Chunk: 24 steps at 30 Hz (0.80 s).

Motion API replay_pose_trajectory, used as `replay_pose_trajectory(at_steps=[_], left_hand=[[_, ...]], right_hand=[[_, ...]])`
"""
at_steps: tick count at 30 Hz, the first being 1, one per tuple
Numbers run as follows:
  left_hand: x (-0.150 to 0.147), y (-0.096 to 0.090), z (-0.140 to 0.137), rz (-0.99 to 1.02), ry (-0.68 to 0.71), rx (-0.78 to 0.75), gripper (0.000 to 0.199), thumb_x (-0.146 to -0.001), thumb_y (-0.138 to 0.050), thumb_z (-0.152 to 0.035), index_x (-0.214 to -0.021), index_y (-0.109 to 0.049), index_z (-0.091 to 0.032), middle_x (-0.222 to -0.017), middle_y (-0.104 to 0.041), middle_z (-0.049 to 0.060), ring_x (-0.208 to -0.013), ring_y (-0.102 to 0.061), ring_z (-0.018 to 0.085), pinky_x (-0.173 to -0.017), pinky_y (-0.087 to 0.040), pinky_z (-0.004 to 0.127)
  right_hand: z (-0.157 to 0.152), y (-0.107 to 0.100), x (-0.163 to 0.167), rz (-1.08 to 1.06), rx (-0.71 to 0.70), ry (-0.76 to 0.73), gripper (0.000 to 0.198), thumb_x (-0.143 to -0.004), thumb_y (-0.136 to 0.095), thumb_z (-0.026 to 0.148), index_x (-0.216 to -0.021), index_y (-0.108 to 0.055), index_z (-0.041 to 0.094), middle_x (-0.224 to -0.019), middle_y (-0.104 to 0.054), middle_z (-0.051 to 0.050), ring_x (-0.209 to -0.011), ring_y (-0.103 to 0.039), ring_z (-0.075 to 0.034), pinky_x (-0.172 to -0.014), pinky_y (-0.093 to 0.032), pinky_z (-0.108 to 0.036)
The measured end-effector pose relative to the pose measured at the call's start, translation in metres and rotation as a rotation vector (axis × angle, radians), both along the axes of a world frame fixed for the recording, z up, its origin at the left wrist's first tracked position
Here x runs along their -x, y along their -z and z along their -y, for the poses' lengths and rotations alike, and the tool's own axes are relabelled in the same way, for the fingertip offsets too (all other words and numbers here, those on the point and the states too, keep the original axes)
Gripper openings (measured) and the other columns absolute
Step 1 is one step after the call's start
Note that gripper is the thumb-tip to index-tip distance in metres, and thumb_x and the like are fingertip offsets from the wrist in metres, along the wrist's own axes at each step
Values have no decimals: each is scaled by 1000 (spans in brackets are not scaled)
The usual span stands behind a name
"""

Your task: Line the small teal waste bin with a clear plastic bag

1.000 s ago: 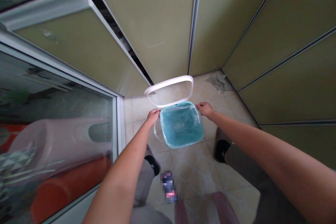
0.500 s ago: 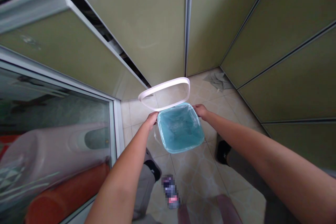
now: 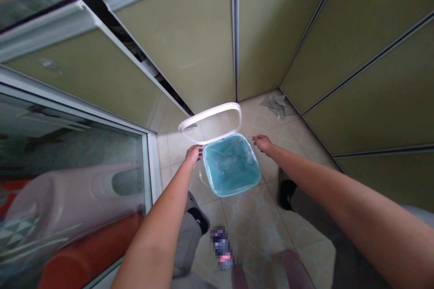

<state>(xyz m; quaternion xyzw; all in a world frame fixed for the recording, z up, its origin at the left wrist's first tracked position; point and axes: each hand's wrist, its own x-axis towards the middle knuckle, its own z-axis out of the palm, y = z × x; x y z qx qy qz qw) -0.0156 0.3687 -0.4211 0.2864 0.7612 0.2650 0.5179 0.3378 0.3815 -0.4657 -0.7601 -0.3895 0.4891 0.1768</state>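
A light-blue trash bin (image 3: 232, 167) lined with a clear plastic bag stands on the tiled floor between my feet, its opening facing up. Behind it, the white rim frame (image 3: 210, 123) is swung up and tilted back, touching or very near the bin's back edge. My left hand (image 3: 194, 153) is close beside the bin's back left corner, fingers apart and holding nothing. Off the back right corner, with a small gap, my right hand (image 3: 262, 142) has loosely bent fingers and nothing in them. Some of the bag hangs outside the bin's left side.
A grey cloth (image 3: 278, 104) lies on the floor in the corner by the cabinets. Beige cabinet panels (image 3: 183, 45) rise ahead and to the right, one door ajar. To the left is a glass panel (image 3: 84, 153) with pink and red containers behind it. A pixelated patch (image 3: 222, 248) covers something near my feet.
Both hands have let go of the bin's sides and moved slightly outward from it. The bin and its raised frame stay in place; the view has shifted slightly.
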Motion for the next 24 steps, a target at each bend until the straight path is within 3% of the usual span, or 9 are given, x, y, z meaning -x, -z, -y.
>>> replay_pose_trajectory(at_steps=[7,12,16,20,24], left_hand=[[3,-41,13,-185,-70,-261,40,-78,-59,-48,-104,-72,-20,-90,-72,5,-76,-64,16,-64,-47,25],[-4,-93,11,-34,-143,-307,49,-88,-52,-49,-125,-66,-21,-91,-69,4,-63,-58,11,-58,-43,22],[-6,-122,23,49,-100,-296,50,-92,-49,-53,-122,-67,-19,-88,-68,5,-58,-56,10,-57,-43,23],[-4,-118,57,-21,-10,-316,51,-92,-48,-56,-112,-71,-15,-90,-70,8,-63,-59,14,-59,-45,25],[-2,-89,106,-146,267,-334,39,-81,-65,-52,-98,-75,-18,-94,-73,10,-85,-67,22,-75,-50,31]], right_hand=[[-3,-46,-4,94,-189,-157,21,-91,-57,25,-102,-72,14,-78,-70,-4,-65,-58,-13,-62,-44,-21],[-6,-103,7,110,-300,-310,50,-87,-58,17,-138,-60,14,-82,-72,-3,-69,-61,-15,-67,-45,-23],[1,-150,4,156,-429,-415,61,-85,-58,14,-146,-55,16,-97,-74,-5,-79,-64,-17,-74,-47,-23],[25,-174,-7,230,-494,-504,53,-89,-54,14,-142,-58,16,-104,-74,-8,-92,-65,-19,-82,-48,-24],[62,-168,-22,296,-438,-609,51,-91,-50,13,-140,-60,17,-111,-74,-10,-97,-66,-20,-87,-48,-26]])
